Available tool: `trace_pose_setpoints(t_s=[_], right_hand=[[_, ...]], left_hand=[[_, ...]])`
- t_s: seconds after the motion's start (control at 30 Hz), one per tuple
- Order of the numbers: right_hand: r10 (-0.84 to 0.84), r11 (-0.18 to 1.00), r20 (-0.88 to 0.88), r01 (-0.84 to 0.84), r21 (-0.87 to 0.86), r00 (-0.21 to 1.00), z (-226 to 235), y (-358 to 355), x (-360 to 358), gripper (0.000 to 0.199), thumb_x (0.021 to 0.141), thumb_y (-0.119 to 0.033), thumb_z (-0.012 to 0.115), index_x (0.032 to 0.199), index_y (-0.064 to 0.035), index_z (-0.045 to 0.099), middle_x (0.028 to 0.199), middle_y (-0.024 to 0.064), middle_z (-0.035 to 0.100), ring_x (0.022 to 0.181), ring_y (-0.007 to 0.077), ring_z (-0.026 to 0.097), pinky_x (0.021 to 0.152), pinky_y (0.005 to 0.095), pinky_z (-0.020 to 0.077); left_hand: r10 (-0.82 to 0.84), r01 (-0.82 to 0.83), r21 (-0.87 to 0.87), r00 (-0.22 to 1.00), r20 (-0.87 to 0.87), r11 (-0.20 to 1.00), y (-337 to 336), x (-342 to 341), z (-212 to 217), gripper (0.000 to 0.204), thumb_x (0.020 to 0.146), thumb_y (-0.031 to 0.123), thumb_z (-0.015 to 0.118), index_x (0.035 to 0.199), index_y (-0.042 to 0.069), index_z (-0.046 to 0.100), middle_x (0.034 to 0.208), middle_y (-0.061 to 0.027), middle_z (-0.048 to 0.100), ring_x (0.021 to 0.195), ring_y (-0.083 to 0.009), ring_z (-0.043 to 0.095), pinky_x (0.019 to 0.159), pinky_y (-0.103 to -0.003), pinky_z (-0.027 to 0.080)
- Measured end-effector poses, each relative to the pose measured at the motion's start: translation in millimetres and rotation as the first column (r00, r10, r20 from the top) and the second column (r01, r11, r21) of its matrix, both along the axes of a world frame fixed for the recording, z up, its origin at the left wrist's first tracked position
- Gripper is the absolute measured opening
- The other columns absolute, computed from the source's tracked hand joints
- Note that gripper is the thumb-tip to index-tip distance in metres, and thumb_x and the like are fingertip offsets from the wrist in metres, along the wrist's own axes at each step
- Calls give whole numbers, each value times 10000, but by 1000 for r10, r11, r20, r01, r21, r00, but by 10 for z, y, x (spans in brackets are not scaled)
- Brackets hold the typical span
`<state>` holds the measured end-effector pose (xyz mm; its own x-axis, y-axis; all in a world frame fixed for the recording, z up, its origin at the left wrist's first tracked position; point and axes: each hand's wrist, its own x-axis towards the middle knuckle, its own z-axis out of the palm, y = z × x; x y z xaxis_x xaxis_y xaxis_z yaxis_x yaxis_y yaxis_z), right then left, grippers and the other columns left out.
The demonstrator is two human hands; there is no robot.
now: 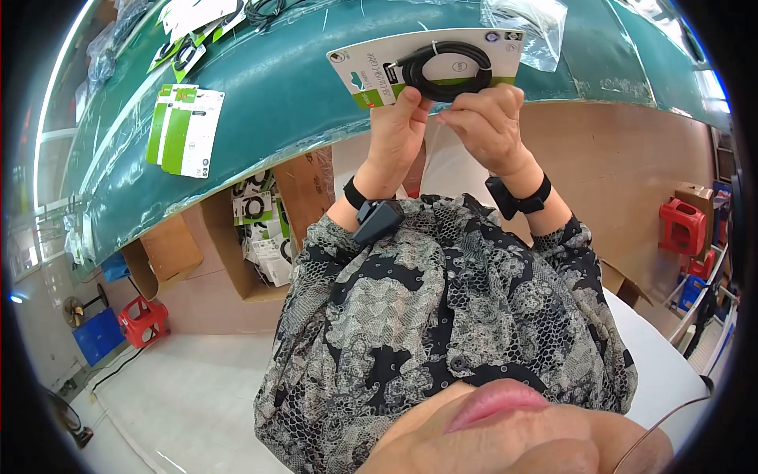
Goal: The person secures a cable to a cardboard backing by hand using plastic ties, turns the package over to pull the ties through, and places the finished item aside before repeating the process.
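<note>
Left hand: my left hand (397, 126) is pinching the lower edge of the backing card (426, 67), thumb up over the front, right under the coil. So it's gripping the card, not loose.

Right hand: my right hand (485, 122) is closed on the same lower edge, just right of the left one. Fingertips look like they're working at the bottom of the black cable coil (446, 71), but I can't tell if they're on the cable itself or only on the card, the fingers hide that bit.

Card: white with a green strip, held up over the near edge of the green table (276, 95). Long axis runs left to right, tipped up slightly toward the right.

Coil vs hands: straight above both, away from my body, touching or nearly so. It sits between them, with the right fingertips a hair closer.

Wrists: black bands on both, the left one carrying a small black box.

Further out: stack of matching green-and-white cards (185, 130) well off to the left on the table, clear plastic bag (529, 28) just past the card's right end, open cardboard box (253, 237) of packaged cables under the table.
</note>
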<state>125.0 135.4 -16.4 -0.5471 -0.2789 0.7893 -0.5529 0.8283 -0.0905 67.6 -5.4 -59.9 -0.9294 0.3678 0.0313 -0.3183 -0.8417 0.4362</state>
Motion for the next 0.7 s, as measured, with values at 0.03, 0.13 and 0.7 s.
trace_pose_setpoints(t_s=[0.03,0.13,0.7], right_hand=[[-6,1000,0,6,-2,1000,-2,-3,-9,213,631,-94,724,821,-138,637,913,-31,601,820,169,530,805,337,388],[27,1000,-57,-26,10,998,-4,-1,-79,241,607,-111,728,830,-145,643,918,-45,605,775,158,504,745,317,355],[-22,998,-141,30,53,990,135,-67,129,308,596,-90,708,902,-121,710,952,-3,669,990,196,569,924,361,378]], left_hand=[[25,-26,-31,999,-33,999,-9,-9,8,338,843,28,632,1158,88,523,1083,-31,597,963,-153,587,830,-295,493],[-9,9,-13,998,-54,1000,-8,-44,59,352,815,-31,620,1136,80,529,1083,-33,587,960,-156,588,845,-295,491],[83,-306,-94,519,-851,947,-124,-143,525,231,719,4,732,924,15,627,1096,-127,448,966,-241,574,840,-378,544]])
